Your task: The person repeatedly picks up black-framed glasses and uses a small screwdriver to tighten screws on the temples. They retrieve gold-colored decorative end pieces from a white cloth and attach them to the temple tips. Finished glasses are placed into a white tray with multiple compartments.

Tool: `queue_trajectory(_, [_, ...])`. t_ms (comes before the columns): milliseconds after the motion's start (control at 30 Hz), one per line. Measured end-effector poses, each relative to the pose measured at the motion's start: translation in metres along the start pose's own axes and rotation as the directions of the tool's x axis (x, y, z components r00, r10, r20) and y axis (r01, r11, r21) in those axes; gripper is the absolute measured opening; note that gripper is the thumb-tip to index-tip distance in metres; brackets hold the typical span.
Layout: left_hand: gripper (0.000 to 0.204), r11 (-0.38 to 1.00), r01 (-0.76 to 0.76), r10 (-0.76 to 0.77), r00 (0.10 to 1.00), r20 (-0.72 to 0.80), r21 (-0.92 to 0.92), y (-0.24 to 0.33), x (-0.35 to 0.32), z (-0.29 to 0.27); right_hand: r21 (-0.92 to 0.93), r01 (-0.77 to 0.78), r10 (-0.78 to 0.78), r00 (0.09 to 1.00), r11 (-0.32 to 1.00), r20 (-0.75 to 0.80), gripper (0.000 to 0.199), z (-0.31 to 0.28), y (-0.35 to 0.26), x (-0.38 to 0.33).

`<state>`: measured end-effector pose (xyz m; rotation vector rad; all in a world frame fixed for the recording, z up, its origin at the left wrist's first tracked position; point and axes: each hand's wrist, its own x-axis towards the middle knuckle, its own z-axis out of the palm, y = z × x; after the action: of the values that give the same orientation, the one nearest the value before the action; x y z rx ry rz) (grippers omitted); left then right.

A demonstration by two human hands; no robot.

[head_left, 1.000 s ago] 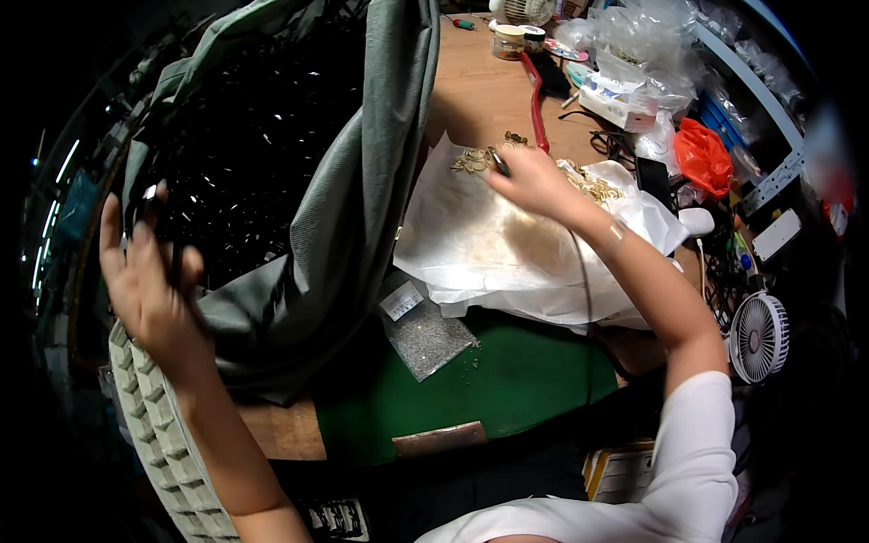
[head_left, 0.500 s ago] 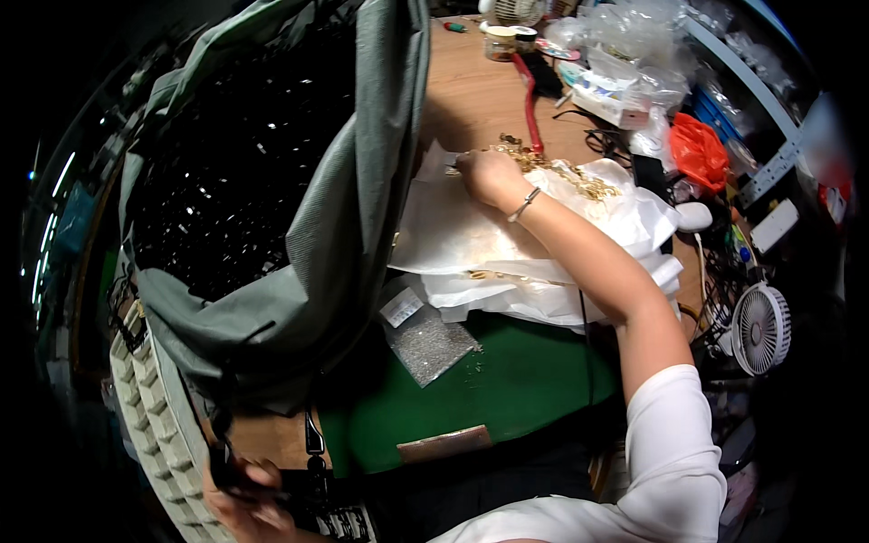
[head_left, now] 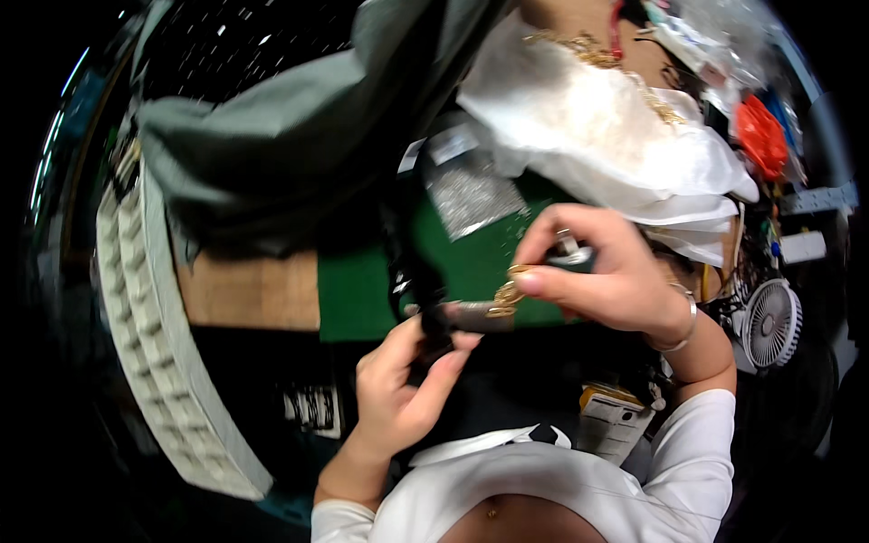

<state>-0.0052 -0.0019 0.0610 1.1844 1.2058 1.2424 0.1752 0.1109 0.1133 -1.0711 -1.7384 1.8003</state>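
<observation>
My left hand (head_left: 398, 389) is closed around a long black thing (head_left: 434, 335), strap-like and blurred, near the front edge of the green mat (head_left: 353, 303). To its right, my right hand (head_left: 611, 271) pinches a short gold-coloured chain piece (head_left: 505, 297) between thumb and fingers. A dark thing with a shiny metal part (head_left: 570, 252) shows within the curl of the same hand; its kind is unclear. Behind the chain lies a flat brownish strip (head_left: 475, 317) at the mat's edge. Beyond the hands rests a clear bag of tiny silvery bits (head_left: 471, 195).
White sheets (head_left: 579, 136) lie at the back right, with gold-coloured chains (head_left: 665, 107) on them. Grey-green cloth (head_left: 272, 154) bulges over the left side. A small white fan (head_left: 771, 324) and a red plastic bag (head_left: 760, 136) stand at the right.
The view has shifted. My right hand has come back from the white sheets toward my body, now with a gold chain piece. My left hand has come up beside it with the black thing.
</observation>
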Motion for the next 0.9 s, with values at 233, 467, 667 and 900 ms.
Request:
queue_trajectory(233, [0.028,0.992,-0.063,0.066,0.997,-0.028,0.107,0.002,-0.008,0.001,-0.084,0.322,-0.314,0.944,0.943,0.099,0.012,0.043,0.018,0.014])
queue_trajectory(467, [0.015,0.987,-0.045,0.065,0.989,-0.131,0.154,0.001,-0.002,0.011,-0.084,0.332,-0.339,0.936,0.94,-0.097,0.044,0.047,0.036,0.007])
queue_trajectory(667, [0.012,0.947,-0.128,0.171,0.977,-0.126,0.294,-0.006,0.001,0.009,0.299,-0.011,-0.036,0.988,0.954,0.151,0.019,0.039,0.025,0.021])
queue_trajectory(900, [0.011,0.866,-0.228,0.291,0.954,-0.077,0.444,-0.009,0.003,0.011,0.353,-0.029,-0.011,0.994,0.935,0.11,0.017,0.041,0.03,0.018])
